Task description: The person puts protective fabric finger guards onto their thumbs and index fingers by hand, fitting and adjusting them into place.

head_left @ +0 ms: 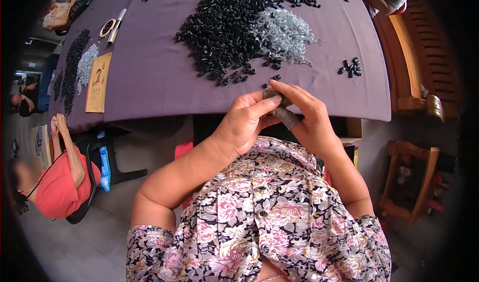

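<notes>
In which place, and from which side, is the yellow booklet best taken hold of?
Probably by the right long edge of the yellow booklet, coming from the right: it lies flat, bare purple cloth borders that edge, while clear pieces crowd its left side.

Floor (112,232): looked grey.
Tablecloth (149,72): was dull purple.
Chair (424,182): wooden, stood at right.
Slatted woodwork (434,47): was brown.

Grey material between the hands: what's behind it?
Beyond the grey material, the purple tablecloth and loose black pieces show. The left hand and right hand cover part of the material; whatever lies directly behind it or inside their grip is hidden.
</notes>
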